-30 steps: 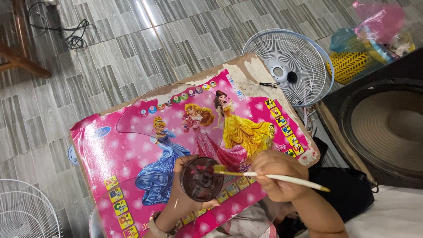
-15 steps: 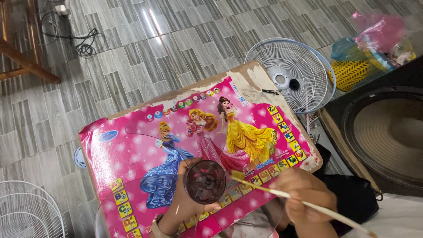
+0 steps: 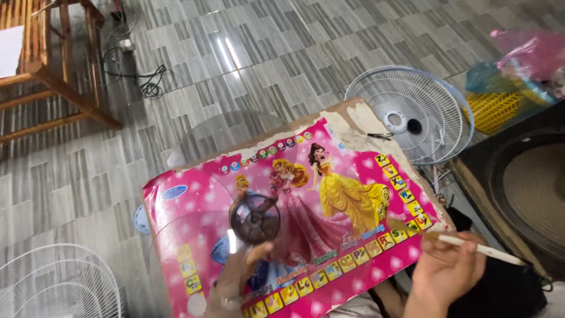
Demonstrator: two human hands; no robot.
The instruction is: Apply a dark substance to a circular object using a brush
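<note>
Your left hand [image 3: 238, 277] holds a clear fan blade [image 3: 254, 218] by its dark round hub, fingers curled under it and the thumb up beside the hub, so that grip is closed on the blade. It sits over the pink cartoon-printed board [image 3: 306, 218] that serves as your desk, resting across your lap above the grey tiled floor [image 3: 247, 65]. Your right hand [image 3: 444, 271] pinches a thin paintbrush [image 3: 471, 246] near the middle of its pale handle, the bristle end pointing left toward the blade but not yet touching it.

To brush well, keep the hub steady against the board (the transparent vanes are hard to see over the busy print, so tilt them to catch the light). Choke up on the brush for control. A white fan guard [image 3: 412, 112] lies beyond the board's far right corner, another [image 3: 53, 282] at lower left.
</note>
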